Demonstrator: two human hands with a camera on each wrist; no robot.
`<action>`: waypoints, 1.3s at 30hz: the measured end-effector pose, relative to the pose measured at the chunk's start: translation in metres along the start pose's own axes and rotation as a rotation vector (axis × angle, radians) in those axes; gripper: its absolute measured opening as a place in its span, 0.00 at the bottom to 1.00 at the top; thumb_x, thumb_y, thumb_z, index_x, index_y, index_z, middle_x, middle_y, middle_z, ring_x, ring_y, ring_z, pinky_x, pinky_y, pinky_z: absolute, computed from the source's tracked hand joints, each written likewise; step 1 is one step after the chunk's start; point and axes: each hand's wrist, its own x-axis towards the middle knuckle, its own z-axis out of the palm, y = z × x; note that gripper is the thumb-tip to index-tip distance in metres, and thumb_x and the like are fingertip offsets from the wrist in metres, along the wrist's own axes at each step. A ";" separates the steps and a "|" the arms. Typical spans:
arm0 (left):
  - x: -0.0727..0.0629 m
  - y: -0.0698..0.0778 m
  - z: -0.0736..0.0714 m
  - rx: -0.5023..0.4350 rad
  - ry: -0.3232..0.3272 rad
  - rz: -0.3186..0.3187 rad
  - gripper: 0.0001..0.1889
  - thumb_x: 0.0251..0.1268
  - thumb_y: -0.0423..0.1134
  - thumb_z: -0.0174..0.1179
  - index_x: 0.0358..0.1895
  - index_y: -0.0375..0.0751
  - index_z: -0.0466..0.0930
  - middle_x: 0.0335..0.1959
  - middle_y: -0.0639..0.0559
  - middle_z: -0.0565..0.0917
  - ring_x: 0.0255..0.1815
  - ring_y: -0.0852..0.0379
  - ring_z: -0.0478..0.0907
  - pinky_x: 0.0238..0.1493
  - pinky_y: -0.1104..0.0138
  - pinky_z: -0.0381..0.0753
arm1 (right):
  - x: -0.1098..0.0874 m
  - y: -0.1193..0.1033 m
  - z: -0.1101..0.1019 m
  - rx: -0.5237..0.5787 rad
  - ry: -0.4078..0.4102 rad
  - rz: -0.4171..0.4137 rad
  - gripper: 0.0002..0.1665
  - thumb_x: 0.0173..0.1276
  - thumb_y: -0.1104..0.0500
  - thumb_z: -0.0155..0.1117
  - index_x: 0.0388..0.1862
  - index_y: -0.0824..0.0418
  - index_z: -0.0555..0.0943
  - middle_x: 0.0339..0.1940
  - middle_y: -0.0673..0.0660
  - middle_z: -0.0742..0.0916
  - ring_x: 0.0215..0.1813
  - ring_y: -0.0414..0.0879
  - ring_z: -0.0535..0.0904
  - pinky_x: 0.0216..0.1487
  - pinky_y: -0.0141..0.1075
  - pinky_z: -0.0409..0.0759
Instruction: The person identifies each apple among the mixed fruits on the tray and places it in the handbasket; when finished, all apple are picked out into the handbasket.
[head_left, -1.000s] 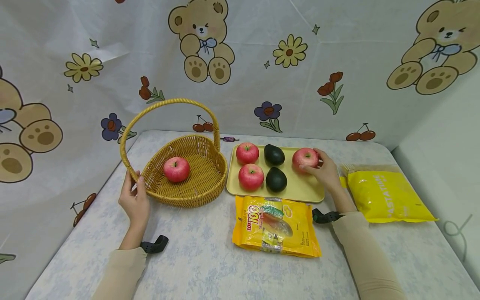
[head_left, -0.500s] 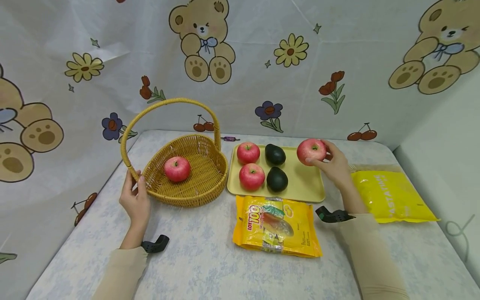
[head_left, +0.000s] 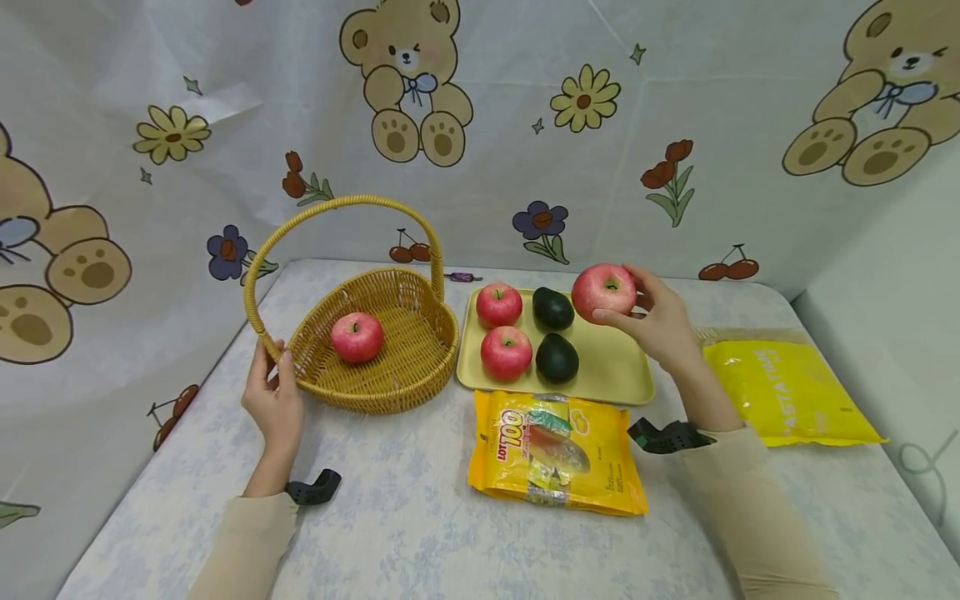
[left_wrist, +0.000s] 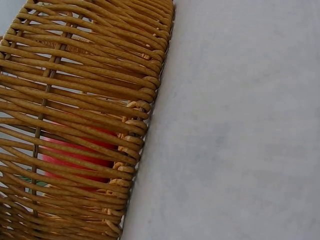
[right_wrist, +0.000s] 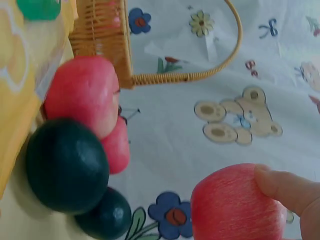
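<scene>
Over the right part of the yellow tray (head_left: 615,360): one apple (head_left: 603,286), clear of it, pinched by thumb and fingers of the right hand (head_left: 663,325). Left hand (head_left: 276,408) grips the handle (head_left: 360,200) low, by the rim of the basket (head_left: 375,403). Likely trouble: smooth skin, side-on pinch; a slack thumb could drop the fruit onto the avocados (head_left: 557,358). A left-hand tug might tip the basket. Both forearms reach forward, right hand angled inward.
</scene>
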 end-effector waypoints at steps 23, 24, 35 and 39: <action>0.002 0.003 0.004 0.023 0.000 -0.012 0.20 0.71 0.29 0.52 0.64 0.28 0.73 0.53 0.30 0.81 0.51 0.60 0.78 0.45 0.85 0.71 | 0.022 -0.095 0.092 0.100 -0.278 -0.115 0.48 0.55 0.52 0.77 0.72 0.56 0.64 0.64 0.57 0.78 0.60 0.53 0.76 0.57 0.47 0.80; 0.002 0.003 0.004 0.021 0.000 -0.014 0.20 0.71 0.28 0.52 0.64 0.28 0.73 0.53 0.30 0.81 0.51 0.62 0.77 0.45 0.85 0.71 | 0.023 -0.098 0.098 0.099 -0.290 -0.112 0.48 0.55 0.52 0.77 0.72 0.56 0.65 0.64 0.57 0.78 0.60 0.52 0.76 0.57 0.46 0.80; 0.000 0.000 0.003 0.002 -0.002 -0.020 0.21 0.71 0.29 0.52 0.65 0.29 0.72 0.53 0.30 0.81 0.51 0.63 0.77 0.44 0.85 0.71 | 0.035 -0.119 0.168 0.062 -0.325 -0.093 0.49 0.53 0.52 0.78 0.71 0.56 0.65 0.64 0.56 0.77 0.61 0.50 0.75 0.58 0.43 0.79; 0.001 -0.001 0.001 0.016 -0.002 -0.022 0.21 0.71 0.29 0.51 0.66 0.30 0.72 0.53 0.31 0.81 0.53 0.48 0.78 0.45 0.85 0.71 | 0.040 -0.119 0.193 0.041 -0.325 -0.079 0.49 0.53 0.51 0.78 0.71 0.56 0.64 0.63 0.56 0.78 0.58 0.49 0.77 0.58 0.42 0.79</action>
